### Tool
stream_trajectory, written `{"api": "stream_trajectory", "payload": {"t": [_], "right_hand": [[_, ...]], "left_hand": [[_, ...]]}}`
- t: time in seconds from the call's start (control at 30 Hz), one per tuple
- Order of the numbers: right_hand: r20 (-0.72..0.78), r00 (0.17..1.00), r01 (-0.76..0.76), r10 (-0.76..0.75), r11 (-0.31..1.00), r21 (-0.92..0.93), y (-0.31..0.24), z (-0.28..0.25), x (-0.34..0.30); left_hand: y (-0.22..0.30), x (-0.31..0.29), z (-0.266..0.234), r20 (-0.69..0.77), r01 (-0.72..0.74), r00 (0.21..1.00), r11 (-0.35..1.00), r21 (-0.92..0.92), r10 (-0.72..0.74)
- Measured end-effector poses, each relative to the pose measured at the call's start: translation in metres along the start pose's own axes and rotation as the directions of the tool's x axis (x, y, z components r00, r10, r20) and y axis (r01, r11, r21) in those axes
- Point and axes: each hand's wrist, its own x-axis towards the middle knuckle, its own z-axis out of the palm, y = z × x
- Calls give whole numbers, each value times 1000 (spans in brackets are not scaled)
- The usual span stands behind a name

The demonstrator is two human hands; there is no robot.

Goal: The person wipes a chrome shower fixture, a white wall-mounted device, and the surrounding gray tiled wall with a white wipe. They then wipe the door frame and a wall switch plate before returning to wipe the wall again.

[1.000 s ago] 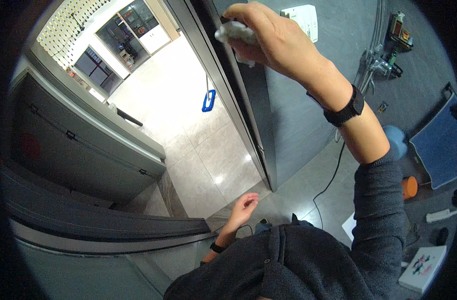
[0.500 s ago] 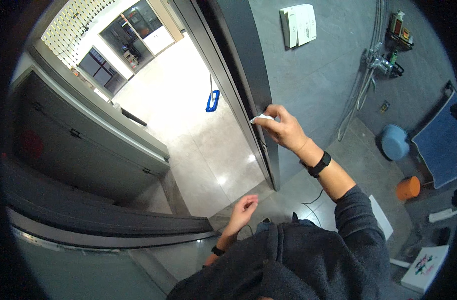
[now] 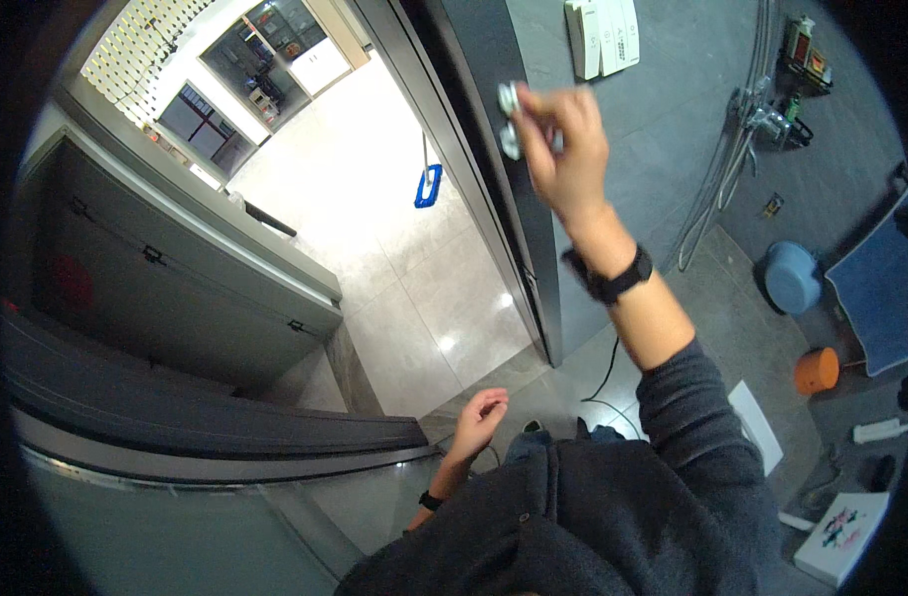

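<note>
My right hand point(image 3: 570, 149) is raised beside the dark door frame point(image 3: 519, 174), its fingers closed on a small white crumpled cloth or tissue point(image 3: 511, 139). The cloth is smeared by motion, with its ends sticking out past the thumb, so whether it touches the frame is hard to tell. Low in the middle, my left hand point(image 3: 479, 422) hangs in front of my body near the doorway's sill. Its fingers are loosely curled, and nothing shows in them.
White switch panels point(image 3: 605, 38) sit on the grey wall, with a shower hose point(image 3: 717, 189) further right. A blue basin point(image 3: 792, 278), an orange bucket point(image 3: 817, 371) and a white box point(image 3: 843, 536) are at the right. Through the doorway stands a blue flat mop point(image 3: 428, 187).
My right hand has moved up along the door frame with the white cloth, toward the switch panels. My left hand has hardly moved. The view has shifted slightly.
</note>
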Motion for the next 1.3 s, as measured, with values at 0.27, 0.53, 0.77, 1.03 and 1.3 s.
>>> {"api": "stream_trajectory", "payload": {"t": [0.27,0.53,0.77,1.03,1.3], "right_hand": [[57,988,-131,142,978,-163,-9,-25,-105],[-14,969,244,-245,969,-20,-10,6,33],[473,844,333,-252,938,-94,5,-23,-88],[650,535,-614,540,777,-140,-34,-59,-215],[620,653,-681,435,695,230,-66,-94,-133]], "left_hand": [[16,13,3,16,-6,1000,998,59,5],[17,18,1,20,6,1000,997,75,-8],[16,21,4,14,25,1000,999,35,-25],[80,56,13,-47,-161,984,974,158,170],[195,108,58,-63,-521,854,844,-127,517]]}}
